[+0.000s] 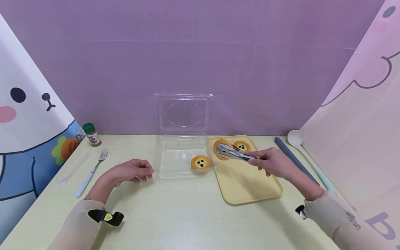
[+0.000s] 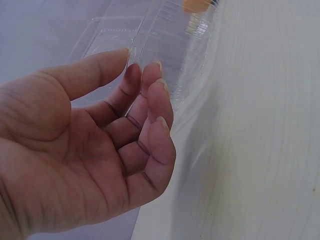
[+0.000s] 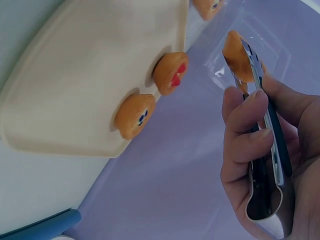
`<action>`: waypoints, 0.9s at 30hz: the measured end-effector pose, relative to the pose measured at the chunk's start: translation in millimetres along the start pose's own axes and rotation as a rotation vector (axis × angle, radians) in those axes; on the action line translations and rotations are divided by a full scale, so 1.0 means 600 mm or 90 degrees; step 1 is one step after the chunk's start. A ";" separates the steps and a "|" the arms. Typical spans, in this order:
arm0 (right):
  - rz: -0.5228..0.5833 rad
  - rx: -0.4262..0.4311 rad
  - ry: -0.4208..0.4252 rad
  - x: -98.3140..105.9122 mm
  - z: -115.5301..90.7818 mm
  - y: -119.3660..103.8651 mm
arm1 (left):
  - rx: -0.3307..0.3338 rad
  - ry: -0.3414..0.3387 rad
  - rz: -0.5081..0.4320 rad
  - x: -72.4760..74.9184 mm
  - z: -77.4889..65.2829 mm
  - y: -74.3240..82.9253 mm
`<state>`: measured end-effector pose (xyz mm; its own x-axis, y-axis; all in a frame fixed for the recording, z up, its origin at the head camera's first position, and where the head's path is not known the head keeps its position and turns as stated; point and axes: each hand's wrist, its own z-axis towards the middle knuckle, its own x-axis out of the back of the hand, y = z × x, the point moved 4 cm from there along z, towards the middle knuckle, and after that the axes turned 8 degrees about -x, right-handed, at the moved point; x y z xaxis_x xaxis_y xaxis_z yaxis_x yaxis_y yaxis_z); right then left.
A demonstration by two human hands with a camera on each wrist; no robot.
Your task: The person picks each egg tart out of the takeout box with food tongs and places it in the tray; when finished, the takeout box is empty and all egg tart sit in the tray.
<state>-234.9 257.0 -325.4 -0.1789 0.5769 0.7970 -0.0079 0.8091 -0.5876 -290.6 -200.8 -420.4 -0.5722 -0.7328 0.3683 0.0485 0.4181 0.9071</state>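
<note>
Tongs [image 1: 232,152], pointing left, long axis nearly crosswise

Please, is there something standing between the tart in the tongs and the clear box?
Nothing visible blocks the open box; its lid stands raised at the back. The held tart should only need to clear the box's right side and another tart, lying inside there.

The container [image 1: 175,158] stands mid-table, its lid [image 1: 184,114] raised behind, one tart [image 1: 201,162] inside at the right. Just left of it is the left hand [image 1: 132,172]. The tray [image 1: 253,187] lies to its right, two tarts [image 3: 170,73] on the far side; over it, the right hand [image 1: 272,161] holds tongs [image 1: 232,152] with another tart [image 3: 238,57] between. Right of the tray lie a stick [image 1: 297,160], then a spoon [image 1: 295,138]. Far left, a jar [image 1: 92,134] stands behind a fork [image 1: 89,178] and perhaps a second utensil [image 1: 73,170].
</note>
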 end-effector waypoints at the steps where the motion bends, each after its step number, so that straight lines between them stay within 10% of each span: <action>1: -0.001 -0.001 0.001 0.000 0.000 0.003 | 0.000 0.001 0.000 0.000 0.000 0.000; 27: 0.010 -0.032 -0.021 -0.030 -0.004 0.059 | -0.005 -0.001 0.003 -0.002 -0.002 0.003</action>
<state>-229.9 275.5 -360.2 -0.2108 0.5867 0.7819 0.0446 0.8048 -0.5918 -288.8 -200.3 -418.9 -0.5729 -0.7301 0.3725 0.0581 0.4172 0.9070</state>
